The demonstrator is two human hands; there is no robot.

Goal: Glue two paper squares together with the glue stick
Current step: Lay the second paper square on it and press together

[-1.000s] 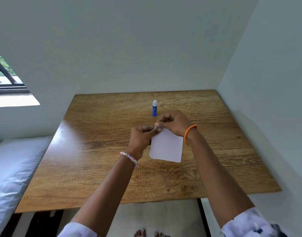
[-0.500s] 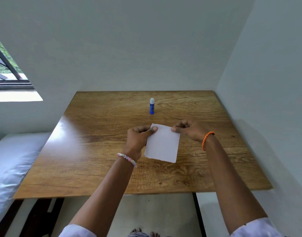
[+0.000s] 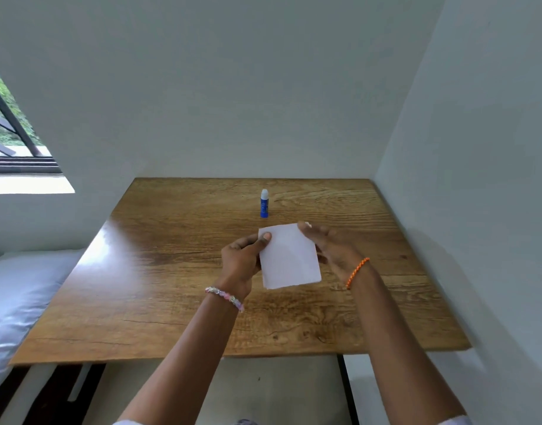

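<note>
Whether the white paper sheet (image 3: 289,257) is one square or two stacked is hard to tell; its far right corner is hidden behind fingers. The left hand (image 3: 242,259) pinches its left edge, thumb on top, holding it above the wooden desk (image 3: 159,271). The right hand (image 3: 331,250) lies open-fingered along the right edge, touching it. Beyond, well apart from both hands, a blue glue stick with a white cap (image 3: 264,203) stands upright. A white pillow (image 3: 21,289) sits left of the desk.

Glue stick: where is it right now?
In the head view, the glue stick stands upright on the table, just beyond the paper and both hands, touching neither hand.
</note>
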